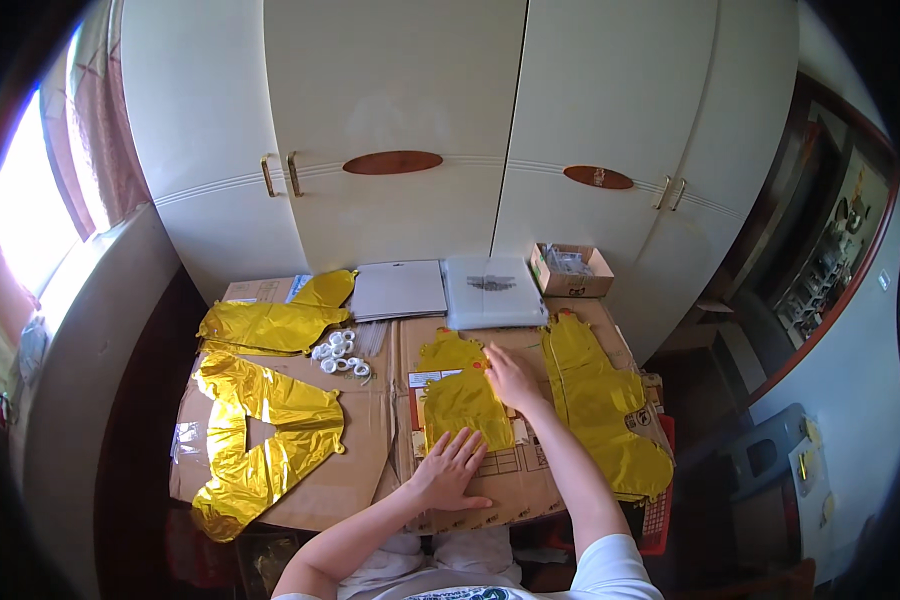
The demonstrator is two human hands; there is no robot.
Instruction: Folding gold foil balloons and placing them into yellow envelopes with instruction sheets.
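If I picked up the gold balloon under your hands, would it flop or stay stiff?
Probably flop: the gold balloon lies flat and uninflated on the cardboard, wrinkled like thin foil. It likely weighs very little. Its shiny skin may slip, so the left hand and right hand pressing it flat make sense.

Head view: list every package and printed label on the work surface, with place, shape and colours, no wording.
Small open brown cardboard box: far right, against the cupboard, clear wrapped items inside.
Clear flat plastic packet with dark print: far centre, rectangular.
White printed label with red patch on the flattened brown cardboard: beside the folded gold foil balloon under both hands.
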